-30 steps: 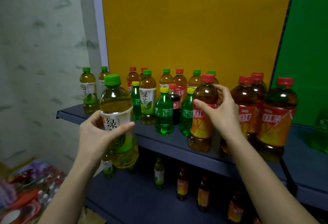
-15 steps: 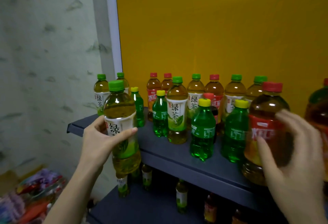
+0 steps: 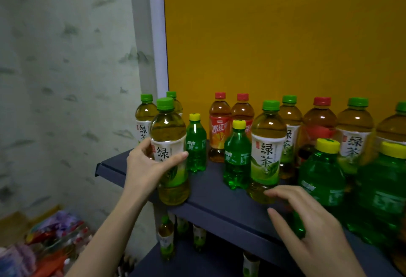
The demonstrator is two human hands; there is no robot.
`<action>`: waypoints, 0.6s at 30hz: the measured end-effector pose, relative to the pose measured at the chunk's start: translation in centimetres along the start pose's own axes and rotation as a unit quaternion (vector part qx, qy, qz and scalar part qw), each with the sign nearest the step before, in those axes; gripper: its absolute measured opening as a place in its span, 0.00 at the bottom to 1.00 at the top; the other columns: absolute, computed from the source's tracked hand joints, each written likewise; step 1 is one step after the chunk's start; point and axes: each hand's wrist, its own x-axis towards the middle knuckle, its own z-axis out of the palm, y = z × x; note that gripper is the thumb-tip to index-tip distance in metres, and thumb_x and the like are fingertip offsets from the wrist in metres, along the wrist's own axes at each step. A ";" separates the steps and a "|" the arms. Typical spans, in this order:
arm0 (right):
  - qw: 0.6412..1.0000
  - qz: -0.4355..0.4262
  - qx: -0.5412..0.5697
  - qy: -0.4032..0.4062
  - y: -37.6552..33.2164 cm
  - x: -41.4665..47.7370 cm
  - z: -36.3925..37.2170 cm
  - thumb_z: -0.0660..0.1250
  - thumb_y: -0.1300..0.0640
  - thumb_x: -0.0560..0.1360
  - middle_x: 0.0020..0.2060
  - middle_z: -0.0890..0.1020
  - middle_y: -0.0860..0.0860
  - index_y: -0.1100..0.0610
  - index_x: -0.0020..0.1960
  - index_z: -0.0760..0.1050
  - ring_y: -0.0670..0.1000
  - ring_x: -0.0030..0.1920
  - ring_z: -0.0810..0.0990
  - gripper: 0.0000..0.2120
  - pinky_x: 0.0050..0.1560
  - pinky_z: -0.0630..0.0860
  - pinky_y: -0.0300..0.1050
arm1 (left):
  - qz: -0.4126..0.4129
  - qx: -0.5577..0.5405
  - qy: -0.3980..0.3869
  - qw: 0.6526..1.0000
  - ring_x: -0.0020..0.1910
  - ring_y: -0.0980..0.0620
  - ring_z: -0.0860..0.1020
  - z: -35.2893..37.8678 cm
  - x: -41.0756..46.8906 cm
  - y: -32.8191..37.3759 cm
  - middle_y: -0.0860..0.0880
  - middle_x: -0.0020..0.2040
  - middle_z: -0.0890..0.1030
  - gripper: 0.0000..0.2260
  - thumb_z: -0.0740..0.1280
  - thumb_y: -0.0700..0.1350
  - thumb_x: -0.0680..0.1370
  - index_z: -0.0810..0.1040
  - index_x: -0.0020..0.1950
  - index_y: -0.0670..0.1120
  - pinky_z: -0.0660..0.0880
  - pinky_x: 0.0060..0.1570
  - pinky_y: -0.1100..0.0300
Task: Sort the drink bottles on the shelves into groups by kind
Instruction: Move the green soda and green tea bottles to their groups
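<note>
The left hand point(image 3: 147, 167) wraps its fingers round a green tea bottle point(image 3: 169, 127) at the left end of the shelf point(image 3: 219, 195), maybe to join the green teas point(image 3: 146, 118) behind; the right hand point(image 3: 314, 232) has fingers spread, holding nothing

We count seven green-capped tea bottles point(image 3: 269, 145) on the upper shelf point(image 3: 215, 200), the last one cut off by the right edge. Three red-capped tea bottles point(image 3: 220, 127) stand at the back. Four green soda bottles point(image 3: 238, 156) have yellow caps. One dark bottle point(image 3: 320, 133) with a red cap is mostly hidden. On the lower shelf point(image 3: 197, 263) we make out four small bottles point(image 3: 166, 238).
</note>
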 end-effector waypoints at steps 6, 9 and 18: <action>0.999 0.045 -0.007 -0.014 -1.2 2.5 3.9 0.62 0.49 0.73 0.52 0.74 0.33 0.41 0.56 0.71 0.36 0.55 0.74 0.11 0.51 0.69 0.30 | 0.002 0.017 -0.030 0.999 0.47 0.55 0.80 0.0 4.2 -2.4 0.53 0.45 0.82 0.21 0.79 0.53 0.59 0.78 0.48 0.52 0.79 0.49 0.51; 0.997 0.078 -0.019 -0.005 -1.8 3.6 5.5 0.63 0.51 0.75 0.54 0.73 0.34 0.42 0.58 0.71 0.34 0.56 0.71 0.12 0.53 0.67 0.27 | 0.007 0.034 -0.040 0.999 0.43 0.60 0.79 -0.2 5.9 -4.1 0.54 0.44 0.82 0.18 0.78 0.50 0.62 0.77 0.47 0.51 0.79 0.45 0.55; 0.981 0.164 -0.053 0.094 -3.0 5.5 10.2 0.66 0.58 0.74 0.61 0.69 0.42 0.53 0.68 0.66 0.39 0.62 0.68 0.23 0.61 0.66 0.37 | 0.070 0.055 -0.042 0.995 0.53 0.52 0.76 0.0 7.9 -7.8 0.52 0.51 0.78 0.21 0.74 0.50 0.67 0.73 0.57 0.46 0.73 0.49 0.59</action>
